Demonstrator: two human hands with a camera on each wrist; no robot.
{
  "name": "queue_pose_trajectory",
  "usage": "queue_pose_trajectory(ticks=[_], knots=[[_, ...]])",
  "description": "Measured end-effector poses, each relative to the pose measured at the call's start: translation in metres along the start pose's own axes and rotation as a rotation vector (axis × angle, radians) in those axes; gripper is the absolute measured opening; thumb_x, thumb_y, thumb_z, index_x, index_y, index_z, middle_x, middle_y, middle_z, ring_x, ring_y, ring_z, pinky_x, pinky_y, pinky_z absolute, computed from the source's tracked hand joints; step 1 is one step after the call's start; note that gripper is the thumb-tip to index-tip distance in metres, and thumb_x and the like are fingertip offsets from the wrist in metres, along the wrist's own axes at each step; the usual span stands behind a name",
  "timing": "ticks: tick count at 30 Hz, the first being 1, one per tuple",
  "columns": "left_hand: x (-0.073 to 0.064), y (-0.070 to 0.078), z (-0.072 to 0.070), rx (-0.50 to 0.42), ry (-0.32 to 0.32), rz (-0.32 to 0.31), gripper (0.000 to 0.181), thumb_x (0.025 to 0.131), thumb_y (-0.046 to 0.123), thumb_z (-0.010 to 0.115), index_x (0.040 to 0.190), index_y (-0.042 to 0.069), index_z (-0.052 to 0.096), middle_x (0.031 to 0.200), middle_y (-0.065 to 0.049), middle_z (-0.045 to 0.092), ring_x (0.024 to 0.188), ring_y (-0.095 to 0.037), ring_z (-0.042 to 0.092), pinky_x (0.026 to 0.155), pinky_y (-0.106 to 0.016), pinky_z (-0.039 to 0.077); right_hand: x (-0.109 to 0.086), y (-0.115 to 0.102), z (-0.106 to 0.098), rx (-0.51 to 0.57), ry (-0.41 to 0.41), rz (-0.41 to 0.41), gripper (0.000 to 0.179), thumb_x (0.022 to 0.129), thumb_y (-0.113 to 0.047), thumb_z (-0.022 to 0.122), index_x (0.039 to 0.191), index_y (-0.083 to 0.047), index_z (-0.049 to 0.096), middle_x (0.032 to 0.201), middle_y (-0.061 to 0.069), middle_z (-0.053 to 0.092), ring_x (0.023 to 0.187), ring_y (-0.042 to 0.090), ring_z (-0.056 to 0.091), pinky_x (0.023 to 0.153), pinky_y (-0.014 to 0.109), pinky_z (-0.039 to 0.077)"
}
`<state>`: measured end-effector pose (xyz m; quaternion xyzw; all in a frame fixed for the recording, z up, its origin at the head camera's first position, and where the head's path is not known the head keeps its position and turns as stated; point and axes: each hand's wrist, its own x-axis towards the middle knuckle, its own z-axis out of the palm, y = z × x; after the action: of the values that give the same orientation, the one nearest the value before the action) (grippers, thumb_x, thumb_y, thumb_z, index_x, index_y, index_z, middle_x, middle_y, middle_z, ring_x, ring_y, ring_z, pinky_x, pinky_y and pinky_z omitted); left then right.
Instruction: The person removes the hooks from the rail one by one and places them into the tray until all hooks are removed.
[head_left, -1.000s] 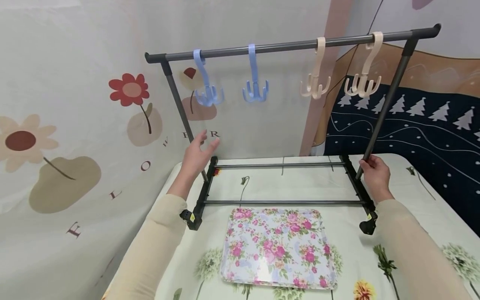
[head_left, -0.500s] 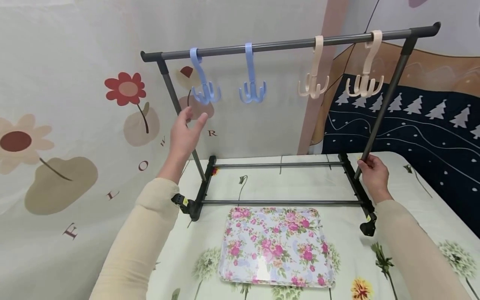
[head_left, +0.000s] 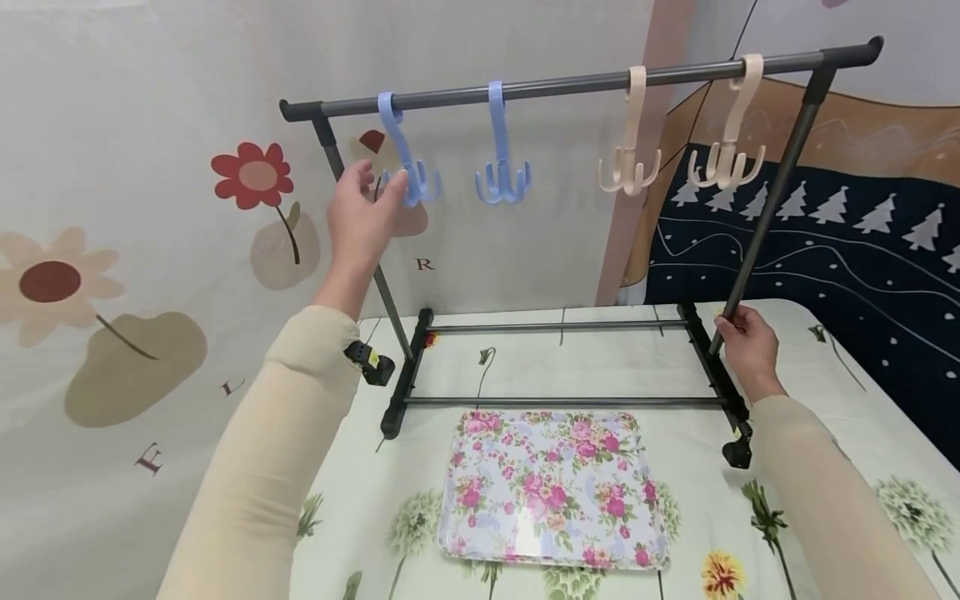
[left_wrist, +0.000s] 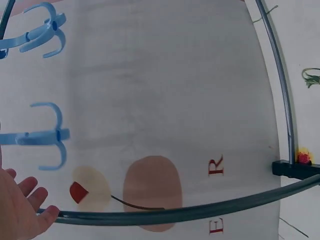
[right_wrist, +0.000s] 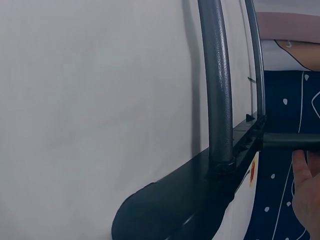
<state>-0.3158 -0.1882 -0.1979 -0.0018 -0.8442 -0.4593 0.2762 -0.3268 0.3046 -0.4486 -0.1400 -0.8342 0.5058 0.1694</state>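
Note:
A dark grey garment rack stands on a table, its top rail (head_left: 562, 86) running across the head view. Two blue four-prong hooks hang at its left, an outer one (head_left: 397, 133) and an inner one (head_left: 498, 137). Two beige hooks (head_left: 633, 125) hang toward the right. My left hand (head_left: 363, 217) is raised beside the left upright (head_left: 386, 300), its thumb in front of the outer blue hook; contact is unclear. In the left wrist view the fingers (left_wrist: 40, 197) are spread and relaxed. Low on the right upright (head_left: 780, 192), my right hand (head_left: 752, 354) grips the pole.
A flower-patterned tray (head_left: 555, 492) lies in front of the rack's lower bars (head_left: 562, 402) on a floral tablecloth (head_left: 405, 567). Behind hang a flower-printed curtain (head_left: 480, 258) and, at right, a dark blue cloth with white trees (head_left: 810, 267). Black wrist cameras (head_left: 370, 362) sit on both wrists.
My left hand has risen along the left upright, from about mid-height to the level of the outer blue hook's prongs. The right hand keeps its hold on the right upright.

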Motion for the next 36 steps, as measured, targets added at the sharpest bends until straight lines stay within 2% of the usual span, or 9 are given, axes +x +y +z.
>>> queue_pose_trajectory(ticks=[11,18,28,36], knots=[[0.012,0.03,0.009,-0.053,0.086,-0.111,0.063,0.093,0.05,0.065,0.145,0.018,0.048,0.14,-0.005,0.053,0.125,-0.017,0.052,0.105,-0.031,0.04,0.001,0.0,0.0,-0.011,0.008,0.002,0.044,0.107,-0.028,0.045,0.142,-0.001,0.047,0.136,0.019,0.055,0.123,0.032,0.05,0.101,0.046,0.042],[0.017,0.043,0.016,-0.086,0.158,-0.168,0.054,0.093,0.043,0.068,0.138,0.016,0.055,0.127,-0.004,0.058,0.112,-0.014,0.052,0.097,-0.028,0.043,0.002,0.001,0.001,-0.029,0.018,-0.007,0.044,0.106,-0.029,0.046,0.141,-0.002,0.049,0.133,0.017,0.056,0.119,0.029,0.051,0.097,0.043,0.043],[0.025,0.05,0.03,-0.101,0.234,-0.192,0.046,0.093,0.038,0.07,0.13,0.013,0.06,0.118,-0.004,0.063,0.106,-0.015,0.057,0.092,-0.028,0.045,0.0,0.002,0.001,-0.026,0.032,0.003,0.044,0.106,-0.03,0.047,0.141,-0.002,0.05,0.132,0.018,0.056,0.114,0.025,0.053,0.096,0.041,0.043],[0.026,0.051,0.036,-0.166,0.239,-0.209,0.04,0.094,0.033,0.069,0.127,0.012,0.061,0.115,-0.002,0.062,0.104,-0.015,0.059,0.092,-0.029,0.047,0.0,0.001,0.0,-0.032,0.04,0.005,0.045,0.105,-0.031,0.049,0.139,-0.002,0.051,0.13,0.017,0.058,0.101,0.009,0.052,0.092,0.036,0.043]])
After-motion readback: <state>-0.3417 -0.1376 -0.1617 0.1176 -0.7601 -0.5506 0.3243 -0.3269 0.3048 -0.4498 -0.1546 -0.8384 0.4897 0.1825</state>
